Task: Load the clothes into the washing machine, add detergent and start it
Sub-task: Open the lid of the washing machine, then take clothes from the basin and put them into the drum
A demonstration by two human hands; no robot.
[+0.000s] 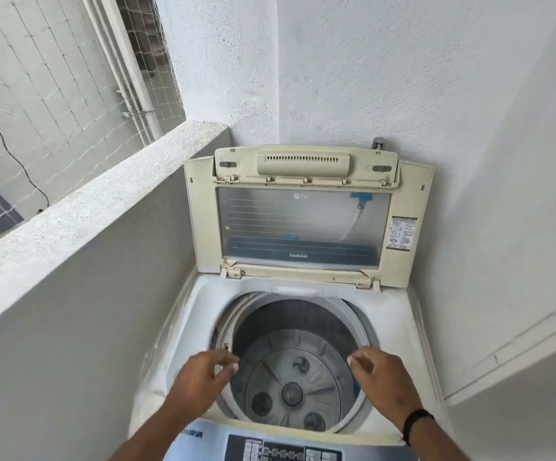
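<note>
A white top-loading washing machine (399,314) stands in a corner, its folding lid (303,224) raised upright against the back wall. The steel drum (293,390) holds no clothes; its grey pulsator plate shows at the bottom. The control panel (283,449) with buttons runs along the near edge. My left hand (200,380) hovers over the drum's left rim, fingers loosely curled, holding nothing. My right hand (383,377), with a dark band on the wrist, hovers over the right rim, also holding nothing. No clothes or detergent are in view.
A low concrete parapet wall (97,207) runs close along the machine's left side, with netting and pipes beyond it. White walls close in behind and to the right. A tap (378,143) sticks out above the lid.
</note>
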